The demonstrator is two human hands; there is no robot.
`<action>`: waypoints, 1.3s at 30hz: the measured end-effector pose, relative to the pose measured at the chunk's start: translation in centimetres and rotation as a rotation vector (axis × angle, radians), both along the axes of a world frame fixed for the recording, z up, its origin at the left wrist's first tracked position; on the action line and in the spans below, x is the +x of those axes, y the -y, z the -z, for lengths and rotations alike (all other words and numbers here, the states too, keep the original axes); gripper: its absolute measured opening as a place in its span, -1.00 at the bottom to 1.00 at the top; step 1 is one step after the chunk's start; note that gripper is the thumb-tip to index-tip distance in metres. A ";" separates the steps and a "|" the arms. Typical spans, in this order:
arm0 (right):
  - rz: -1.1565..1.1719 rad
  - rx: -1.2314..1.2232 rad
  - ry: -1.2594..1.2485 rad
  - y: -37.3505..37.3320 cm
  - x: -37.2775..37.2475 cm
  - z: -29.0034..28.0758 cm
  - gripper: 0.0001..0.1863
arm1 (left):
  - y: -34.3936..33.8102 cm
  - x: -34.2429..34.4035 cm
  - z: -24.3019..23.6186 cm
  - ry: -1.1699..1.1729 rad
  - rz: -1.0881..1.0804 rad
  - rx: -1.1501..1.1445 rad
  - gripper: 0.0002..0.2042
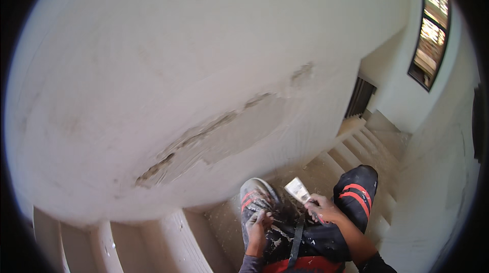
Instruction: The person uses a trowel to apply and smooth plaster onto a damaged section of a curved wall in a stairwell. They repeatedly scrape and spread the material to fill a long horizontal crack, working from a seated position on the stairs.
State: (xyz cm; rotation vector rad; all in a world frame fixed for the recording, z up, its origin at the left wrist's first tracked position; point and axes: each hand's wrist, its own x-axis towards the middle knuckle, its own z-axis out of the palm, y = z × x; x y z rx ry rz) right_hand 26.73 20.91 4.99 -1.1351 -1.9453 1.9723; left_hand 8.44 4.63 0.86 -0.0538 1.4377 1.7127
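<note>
I'm seeing the left hand (259, 222) curling at the left leg (250, 199), hiding whether it's gripping anything. Between the knees, the right hand (325, 210) is clamping a putty knife (296, 189), covering its handle. Beyond, a ragged wall patch (244, 128) is showing; the picture's edge is cropping the far window (433, 33).

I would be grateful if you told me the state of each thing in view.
Right hand: closed around the scraper
Scraper: held, blade away from the wall
Left hand: fingers curled; contents unclear
Wall: partly patched
Groove: rough, not fully covered
Grey patch: spread below the groove, streaky
Trousers: splattered white
Window: cannot tell whether open
</note>
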 end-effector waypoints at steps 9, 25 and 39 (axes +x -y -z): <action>0.440 -0.014 -0.211 -1.0 0.2 2.7 -0.52 | -0.8 -4.0 0.9 -0.190 -0.085 0.001 -0.85; -0.099 0.105 -0.170 0.2 0.3 -3.2 -0.53 | -5.3 1.5 -3.5 -1.507 0.556 -0.028 -0.46; 0.314 0.787 -0.582 0.8 -3.4 -5.4 -0.64 | -10.3 2.2 -4.0 -1.762 0.688 0.149 -0.46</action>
